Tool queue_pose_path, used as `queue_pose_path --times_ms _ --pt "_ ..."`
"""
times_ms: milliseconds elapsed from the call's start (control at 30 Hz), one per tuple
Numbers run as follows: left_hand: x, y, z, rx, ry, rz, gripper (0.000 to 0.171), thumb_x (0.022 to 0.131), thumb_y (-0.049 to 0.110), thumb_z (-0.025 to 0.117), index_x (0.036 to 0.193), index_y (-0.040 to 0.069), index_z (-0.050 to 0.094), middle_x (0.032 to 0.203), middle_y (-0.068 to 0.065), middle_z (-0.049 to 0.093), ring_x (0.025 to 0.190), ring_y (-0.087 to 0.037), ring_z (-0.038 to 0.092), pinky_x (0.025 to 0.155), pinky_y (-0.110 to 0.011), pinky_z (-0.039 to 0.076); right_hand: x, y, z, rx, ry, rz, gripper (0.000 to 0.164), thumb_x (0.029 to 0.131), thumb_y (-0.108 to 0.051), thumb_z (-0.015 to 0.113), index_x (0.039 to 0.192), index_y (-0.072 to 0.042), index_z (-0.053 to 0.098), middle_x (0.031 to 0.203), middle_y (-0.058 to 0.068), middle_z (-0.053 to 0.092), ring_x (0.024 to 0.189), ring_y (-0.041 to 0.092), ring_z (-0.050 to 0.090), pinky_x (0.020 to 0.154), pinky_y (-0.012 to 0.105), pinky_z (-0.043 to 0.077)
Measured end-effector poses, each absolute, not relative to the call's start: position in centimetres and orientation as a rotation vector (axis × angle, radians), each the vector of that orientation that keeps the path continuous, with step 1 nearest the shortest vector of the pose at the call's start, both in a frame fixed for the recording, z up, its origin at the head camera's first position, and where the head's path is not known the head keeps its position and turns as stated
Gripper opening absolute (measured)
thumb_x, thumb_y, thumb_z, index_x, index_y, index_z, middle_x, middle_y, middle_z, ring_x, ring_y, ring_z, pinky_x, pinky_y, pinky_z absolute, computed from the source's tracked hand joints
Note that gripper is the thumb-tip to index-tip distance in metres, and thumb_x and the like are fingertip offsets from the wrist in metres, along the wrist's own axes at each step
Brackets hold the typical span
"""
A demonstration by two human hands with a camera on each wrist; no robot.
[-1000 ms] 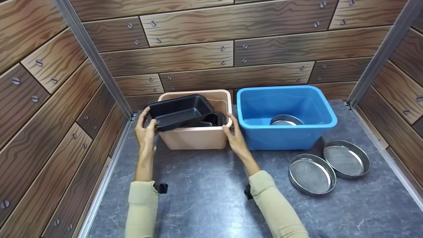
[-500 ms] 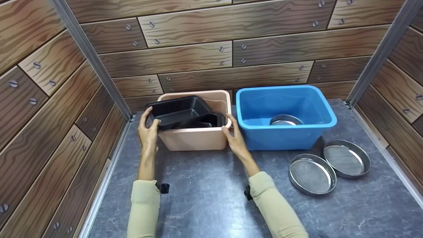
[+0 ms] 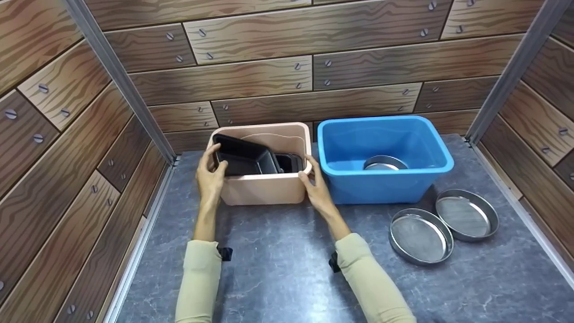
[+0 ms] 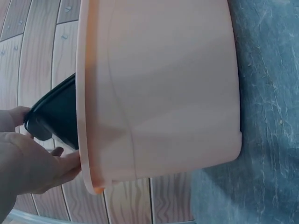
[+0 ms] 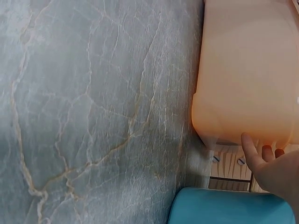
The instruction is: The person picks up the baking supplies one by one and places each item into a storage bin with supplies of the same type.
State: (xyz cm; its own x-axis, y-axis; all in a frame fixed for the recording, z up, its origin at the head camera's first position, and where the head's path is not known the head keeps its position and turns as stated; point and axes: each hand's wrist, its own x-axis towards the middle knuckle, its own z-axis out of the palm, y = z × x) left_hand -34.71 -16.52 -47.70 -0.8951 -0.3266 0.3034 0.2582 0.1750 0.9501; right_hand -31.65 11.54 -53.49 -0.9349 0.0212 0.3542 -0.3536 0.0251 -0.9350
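My left hand (image 3: 210,180) grips the left end of a black loaf pan (image 3: 247,158), thumb at the front and fingers behind. The pan (image 4: 53,112) tilts down to the right inside a beige plastic bin (image 3: 264,192), its left end up by the rim. More black bakeware (image 3: 293,162) lies in the bin under and beside it, partly hidden. My right hand (image 3: 319,190) holds the bin's front right corner just at the rim, thumb on the front wall and fingers along the right side. In the right wrist view, fingertips touch the wall of the bin (image 5: 247,79).
Close to the right of the beige bin stands a blue bin (image 3: 381,188) with a round metal pan (image 3: 384,163) inside. Two more round, shallow metal pans (image 3: 421,237) lie on the grey marbled table (image 3: 273,278), front right. Wood-patterned walls (image 3: 251,72) enclose the back and sides.
My left hand has moved right, and the loaf pan has gone from lying across the bin's rim to tilting down inside it. The right hand keeps its hold on the bin's corner.
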Motion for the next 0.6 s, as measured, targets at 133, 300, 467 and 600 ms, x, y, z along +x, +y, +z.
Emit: queue_pose_path --times_ms 133,300,467,600 --pt "-34.81 -16.51 -47.83 0.038 -2.041 -1.727 0.049 0.091 0.001 0.069 0.138 0.018 0.068 0.151 -0.007 0.056 0.118 -0.032 0.066 0.094 -0.035 0.051 -31.62 11.55 -53.32 0.343 -2.036 1.996 0.057 0.106 -0.007 0.056 0.157 0.004 0.033 0.165 0.027 0.028 0.143 0.049 0.037 0.117 0.065 0.030" --pt "-34.73 -16.65 -47.33 -0.033 -2.041 -1.769 0.049 0.094 0.002 0.070 0.141 0.012 0.064 0.154 -0.011 0.054 0.132 -0.032 0.058 0.111 -0.048 0.045 -31.83 11.72 -53.05 0.352 -2.034 2.006 0.059 0.107 -0.008 0.056 0.159 0.003 0.031 0.166 0.025 0.028 0.146 0.045 0.035 0.118 0.060 0.030" --pt "-35.17 -16.83 -47.67 -0.058 -2.118 -1.709 0.049 0.095 0.011 0.073 0.142 0.021 0.064 0.150 -0.009 0.058 0.131 -0.025 0.058 0.113 -0.046 0.045 -31.73 11.67 -52.97 0.349 -2.028 2.015 0.059 0.107 -0.009 0.055 0.160 0.002 0.030 0.166 0.024 0.028 0.149 0.045 0.031 0.119 0.063 0.027" --pt "-35.07 -16.64 -48.09 -0.085 -2.161 -1.678 0.048 0.097 0.014 0.073 0.143 0.019 0.064 0.149 -0.010 0.059 0.127 -0.029 0.061 0.110 -0.044 0.047 -31.40 11.55 -53.18 0.324 -2.040 2.023 0.060 0.108 -0.010 0.056 0.160 0.001 0.030 0.166 0.024 0.028 0.146 0.048 0.035 0.119 0.064 0.028"
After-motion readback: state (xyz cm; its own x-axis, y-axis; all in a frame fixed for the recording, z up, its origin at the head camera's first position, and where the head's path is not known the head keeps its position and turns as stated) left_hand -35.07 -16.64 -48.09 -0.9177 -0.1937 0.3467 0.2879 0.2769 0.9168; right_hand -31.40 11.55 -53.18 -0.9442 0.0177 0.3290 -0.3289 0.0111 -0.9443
